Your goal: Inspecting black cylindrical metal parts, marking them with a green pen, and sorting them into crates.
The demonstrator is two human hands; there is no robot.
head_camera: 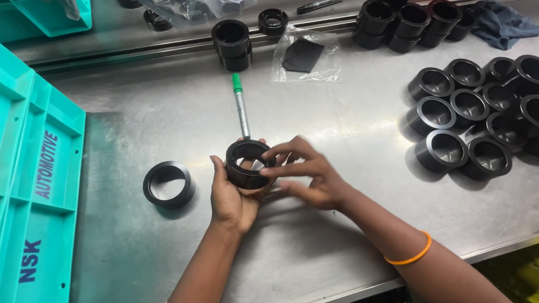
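Cupping a black ring (248, 163), the left hand (232, 196) grips it; right hand (307, 174) fingers pinch its rim. Teal crate (25, 183) left, clear bag (306, 54) far, bare steel table (323, 241) near.

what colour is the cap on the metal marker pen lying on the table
Green, on the silver marker pen, clearest in the head view.

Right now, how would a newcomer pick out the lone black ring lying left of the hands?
On the steel table, beside the teal crate, one black ring lies flat. It sits alone, untouched, unlike the ring held in the hands.
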